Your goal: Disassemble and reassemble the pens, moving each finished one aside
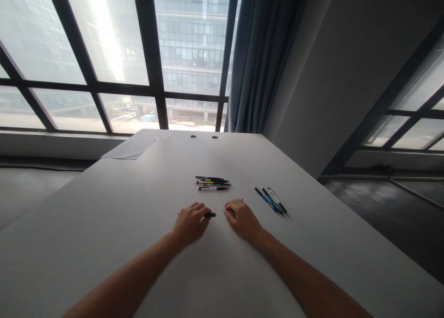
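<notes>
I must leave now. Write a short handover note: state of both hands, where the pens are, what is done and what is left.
Left hand: closed on a dark pen part, resting on the table.
Right hand: fingers curled on a small piece, too small to tell.
Pile of pens lies beyond the hands; three pens lie side by side to the right.
Done: apparently those three. Left: probably the pile and the pen in hand.

no legible text, pens and paper unreadable
</notes>
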`<state>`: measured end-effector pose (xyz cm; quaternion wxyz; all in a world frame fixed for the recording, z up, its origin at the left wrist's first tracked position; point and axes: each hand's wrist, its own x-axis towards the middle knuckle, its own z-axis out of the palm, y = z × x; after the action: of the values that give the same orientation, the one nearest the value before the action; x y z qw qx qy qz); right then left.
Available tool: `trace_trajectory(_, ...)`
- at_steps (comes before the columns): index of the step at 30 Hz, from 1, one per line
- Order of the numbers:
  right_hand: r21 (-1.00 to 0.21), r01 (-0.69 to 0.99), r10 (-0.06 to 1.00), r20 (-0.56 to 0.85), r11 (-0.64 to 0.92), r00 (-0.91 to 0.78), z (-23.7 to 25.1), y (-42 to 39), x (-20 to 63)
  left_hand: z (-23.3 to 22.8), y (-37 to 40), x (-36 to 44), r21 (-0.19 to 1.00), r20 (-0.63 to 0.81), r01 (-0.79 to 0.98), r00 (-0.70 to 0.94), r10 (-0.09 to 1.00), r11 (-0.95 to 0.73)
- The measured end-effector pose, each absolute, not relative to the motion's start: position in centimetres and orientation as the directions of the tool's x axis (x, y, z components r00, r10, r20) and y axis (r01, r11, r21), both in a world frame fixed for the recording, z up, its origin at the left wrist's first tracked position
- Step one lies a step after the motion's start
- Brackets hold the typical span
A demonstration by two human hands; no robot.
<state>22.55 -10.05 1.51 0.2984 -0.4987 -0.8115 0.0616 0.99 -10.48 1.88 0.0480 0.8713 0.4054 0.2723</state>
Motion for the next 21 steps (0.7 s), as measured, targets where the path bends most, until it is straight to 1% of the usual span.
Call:
trace_trajectory(7,-0.556,0.583,0.805,0.434,0.592,-0.404,1.8,-11.4,20.9,1.8,-10.6,1.1,0.298,0.364,0.683,0.564,0.741,-0.667)
trace_trajectory(9,-0.562,0.594,0.815,0.446,0.576,-0.37,1.9,-11.1,21.4,1.8,-10.5,1.1,0.278,0.326,0.702,0.574,0.752,-0.656)
trace_trajectory(11,-0.505,0.702,0.84,0.477,0.502,-0.258,1.9,-10.6,22.4,1.8,-10.2,1.2,0.259,0.283,0.726,0.573,0.769,-0.637)
trace_trajectory(13,-0.411,0.835,0.851,0.51,0.366,-0.122,1.9,-9.9,23.4,1.9,-9.9,1.3,0.248,0.248,0.741,0.574,0.781,-0.624)
trace_trajectory(14,-0.369,0.879,0.857,0.51,0.302,-0.081,1.8,-9.7,23.8,1.9,-9.8,1.4,0.246,0.237,0.744,0.576,0.783,-0.621)
trace_trajectory(16,-0.297,0.928,0.874,0.483,0.223,-0.055,1.6,-9.3,24.2,2.0,-9.5,1.4,0.245,0.226,0.743,0.581,0.782,-0.623)
trace_trajectory(18,-0.24,0.951,0.889,0.453,0.194,-0.067,1.5,-9.2,24.2,1.9,-9.4,1.4,0.244,0.226,0.739,0.586,0.778,-0.628)
trace_trajectory(21,-0.17,0.971,0.891,0.447,0.169,-0.076,1.5,-9.2,23.7,1.8,-9.4,1.3,0.246,0.233,0.736,0.587,0.775,-0.631)
